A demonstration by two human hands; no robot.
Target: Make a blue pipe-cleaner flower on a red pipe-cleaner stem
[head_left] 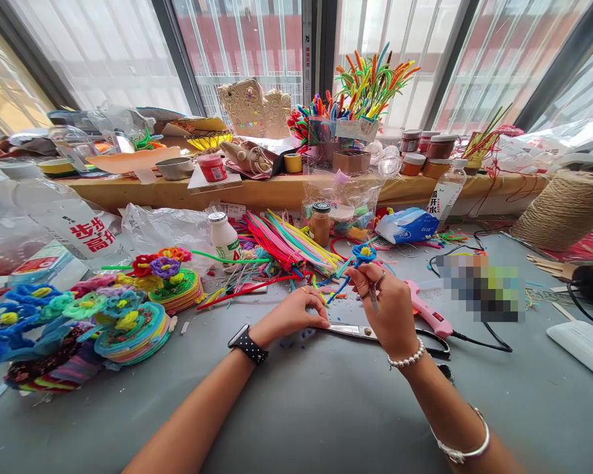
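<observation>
In my right hand (388, 306) is a blue pipe-cleaner flower (364, 254) with a yellow centre, pinched between closed fingers. A small pointed metal tool (374, 297) also shows in that hand; its kind is unclear. My left hand (296, 309) rests low over the table, its fingers curled and pinched near the tip of large scissors (348, 328). Whatever those fingers hold is hidden. The scissors lie on the table, their black handles partly behind my right wrist. Small blue scraps (296, 341) lie below my left hand.
A pink glue gun (429, 313) with its cord lies at right. Loose pipe cleaners (281, 240) spread ahead, beside a white bottle (223, 237) and a brown jar (320, 224). Finished pipe-cleaner flowers (39, 309) crowd the left. A twine spool (566, 207) stands far right.
</observation>
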